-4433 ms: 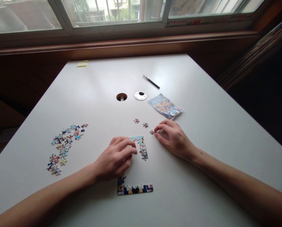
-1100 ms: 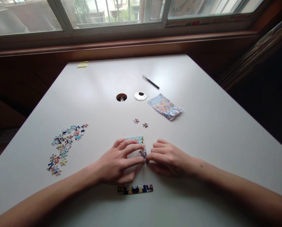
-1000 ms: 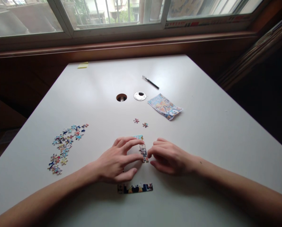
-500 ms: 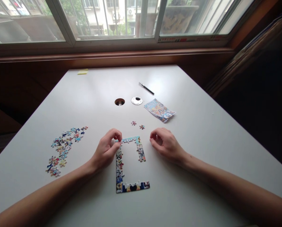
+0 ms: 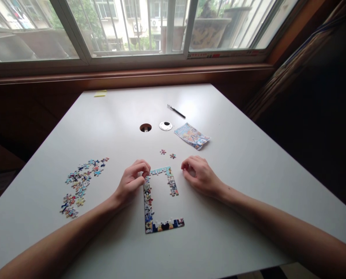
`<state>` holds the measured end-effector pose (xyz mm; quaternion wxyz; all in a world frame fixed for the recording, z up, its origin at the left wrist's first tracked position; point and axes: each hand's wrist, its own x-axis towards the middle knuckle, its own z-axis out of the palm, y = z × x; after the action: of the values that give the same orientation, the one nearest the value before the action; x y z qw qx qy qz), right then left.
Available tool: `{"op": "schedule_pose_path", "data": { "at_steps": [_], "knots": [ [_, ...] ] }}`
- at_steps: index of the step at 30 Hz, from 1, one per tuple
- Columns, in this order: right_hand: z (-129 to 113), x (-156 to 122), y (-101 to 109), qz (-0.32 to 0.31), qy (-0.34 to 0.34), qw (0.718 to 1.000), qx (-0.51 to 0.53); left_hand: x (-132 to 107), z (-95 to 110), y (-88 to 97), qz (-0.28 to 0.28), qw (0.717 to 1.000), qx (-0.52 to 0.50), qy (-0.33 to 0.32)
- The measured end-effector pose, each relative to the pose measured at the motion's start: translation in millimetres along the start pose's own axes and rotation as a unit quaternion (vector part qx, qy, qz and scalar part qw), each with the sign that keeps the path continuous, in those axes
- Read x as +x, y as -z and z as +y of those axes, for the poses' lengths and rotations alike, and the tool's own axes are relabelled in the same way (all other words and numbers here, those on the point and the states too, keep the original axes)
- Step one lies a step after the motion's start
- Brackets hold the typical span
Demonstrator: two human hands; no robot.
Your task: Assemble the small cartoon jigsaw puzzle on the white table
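A partly joined jigsaw puzzle border (image 5: 148,205) lies on the white table, its left side, top and bottom in place and its right side broken by a gap. My left hand (image 5: 132,178) is at the border's upper left corner, fingers curled toward the thumb. The fingertips cover that corner, and anything between them is hidden. Just right of the border's upper right part, my right hand (image 5: 200,174) rests with curled fingers meeting the thumb, and no piece shows in it. Two loose puzzle pieces (image 5: 172,155) lie beyond the border, between the hands.
A heap of loose pieces (image 5: 81,180) spreads left of my left forearm. Farther back are a picture sheet (image 5: 192,135), a black pen (image 5: 176,111), a round cable hole (image 5: 145,128) and its metal cover (image 5: 165,126). A yellow note (image 5: 100,93) sticks near the far edge below the window.
The camera view has shifted slightly. Both hands keep nearly the same pose and place beside the border, and the pieces look unmoved.
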<state>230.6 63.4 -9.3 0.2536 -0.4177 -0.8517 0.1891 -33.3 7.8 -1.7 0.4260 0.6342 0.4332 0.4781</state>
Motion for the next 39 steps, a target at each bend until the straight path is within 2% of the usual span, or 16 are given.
{"op": "schedule_pose_path", "data": {
  "at_steps": [19,34,39],
  "knots": [
    [-1.1,2.7,-0.8,-0.014,0.01,0.999,-0.035,-1.3,-3.0,1.4,0.038,0.996,-0.081,0.013],
    [-1.3,3.2,-1.2,-0.011,0.013,0.999,-0.044,-1.6,-1.4,0.7,0.043,0.997,-0.064,0.021],
    [0.3,4.6,-0.1,0.003,0.013,1.0,-0.017,-0.3,-2.1,1.1,0.036,0.997,-0.058,0.018]
  ]
}}
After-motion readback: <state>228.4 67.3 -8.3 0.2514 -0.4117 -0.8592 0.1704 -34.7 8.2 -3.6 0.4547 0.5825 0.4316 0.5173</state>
